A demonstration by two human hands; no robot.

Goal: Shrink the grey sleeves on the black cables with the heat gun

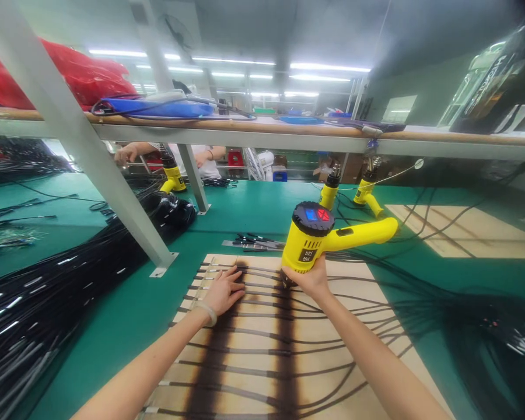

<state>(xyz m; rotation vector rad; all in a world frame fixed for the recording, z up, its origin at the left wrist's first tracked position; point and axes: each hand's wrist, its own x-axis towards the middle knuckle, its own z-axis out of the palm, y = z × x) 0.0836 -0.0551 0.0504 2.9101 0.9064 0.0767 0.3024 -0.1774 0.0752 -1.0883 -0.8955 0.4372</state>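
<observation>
A yellow heat gun (304, 239) with a black cap and a small display is gripped low on its body by my right hand (312, 280). Its dark nozzle points down over a scorched stripe on a pale wooden board (359, 350). My left hand (224, 291) lies on the board's upper left part, fingers spread, over the upper cables near another scorched stripe. Several black cables (254, 370) run across the board side by side, their left ends at its left edge. Part of the nozzle tip is hidden by my right hand.
Thick bundles of black cables lie at the left (70, 274) and right (499, 326). More yellow heat guns (365, 191) stand behind. A metal post (114, 192) and shelf (262, 137) cross in front. A person's hands (129, 153) show beyond. Another board (468, 230) lies at the right.
</observation>
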